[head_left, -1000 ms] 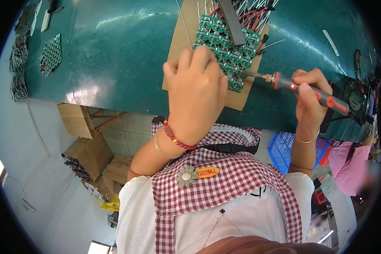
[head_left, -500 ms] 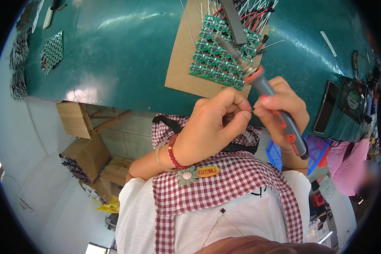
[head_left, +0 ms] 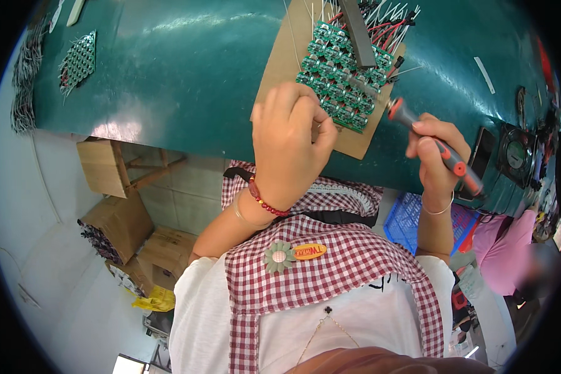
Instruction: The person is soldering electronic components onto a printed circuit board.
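My right hand (head_left: 441,149) is wrapped round the grey and red handle of a soldering iron (head_left: 405,115), whose tip points toward the panel of small green circuit boards (head_left: 333,65). My left hand (head_left: 292,134) is closed in a pinch by the panel's near left corner; what its fingers hold, if anything, is hidden. Under the panel lies a brown board (head_left: 280,65). A dark grey bar (head_left: 359,36) rests across the panel's far part. White, red and black wires (head_left: 393,28) stick out at the far side.
A second green circuit panel (head_left: 80,62) lies at the left of the green table (head_left: 187,81). At right are a phone (head_left: 482,153), a square black fan (head_left: 516,153) and a white strip (head_left: 484,75). Cardboard boxes (head_left: 121,224) and a blue basket (head_left: 405,221) are below table level.
My hands have parted. The left has moved forward and left toward the panel; the right has shifted right with the soldering iron. The whole view has shifted slightly.
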